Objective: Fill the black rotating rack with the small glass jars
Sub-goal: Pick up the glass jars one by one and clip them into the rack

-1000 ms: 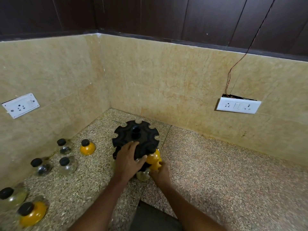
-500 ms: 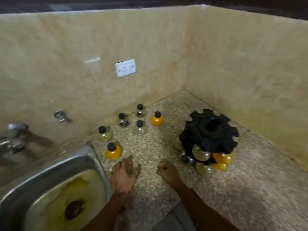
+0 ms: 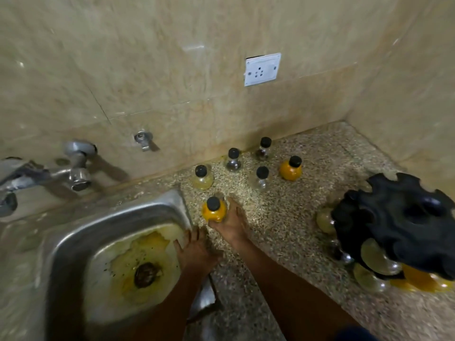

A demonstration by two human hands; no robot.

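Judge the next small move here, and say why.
Probably lift the orange jar and carry it right to the black rack: the right hand already cups it near the sink, while five jars wait by the wall.

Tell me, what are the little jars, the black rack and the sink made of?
The jars, like the orange jar, look like clear glass: contents show through, under matte black caps. The rack seems dull black plastic, though blurred. The sink looks like brushed steel: grey, with soft reflections and yellow stains.
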